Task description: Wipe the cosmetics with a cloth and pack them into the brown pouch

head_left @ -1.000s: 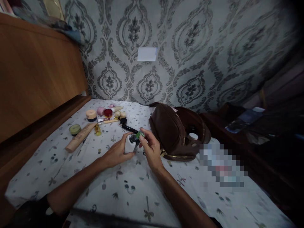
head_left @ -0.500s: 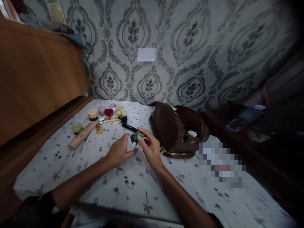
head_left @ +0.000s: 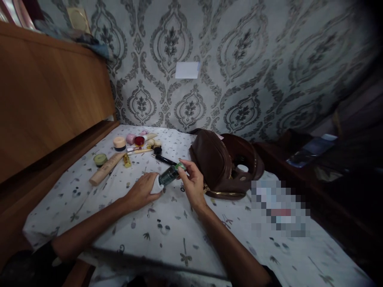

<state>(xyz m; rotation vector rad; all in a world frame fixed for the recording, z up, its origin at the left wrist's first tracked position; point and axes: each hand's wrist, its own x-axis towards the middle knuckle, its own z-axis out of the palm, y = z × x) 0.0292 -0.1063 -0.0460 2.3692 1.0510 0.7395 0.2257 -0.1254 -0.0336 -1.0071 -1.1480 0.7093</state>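
Note:
My left hand is closed around a white cap-like cover. Out of that cover sticks a dark green tube, long and tilted up to the right. The fingers of my right hand pinch the tube at its lighter green far end. Its inner end still sits in the white cover or right at its mouth; I cannot tell which. Just behind the tube lies a black pen-like cosmetic. A brown leather bag stands close to the right of my right hand, its top open.
Cosmetics lie at the left: a beige tube, a green-lidded jar, a peach-topped jar, a red jar and a gold lipstick. A wooden cabinet borders the left. A blurred-out item lies at the right.
My left hand has moved left and down with the white cover, away from my right hand. Much more of the green tube's length now shows between them.

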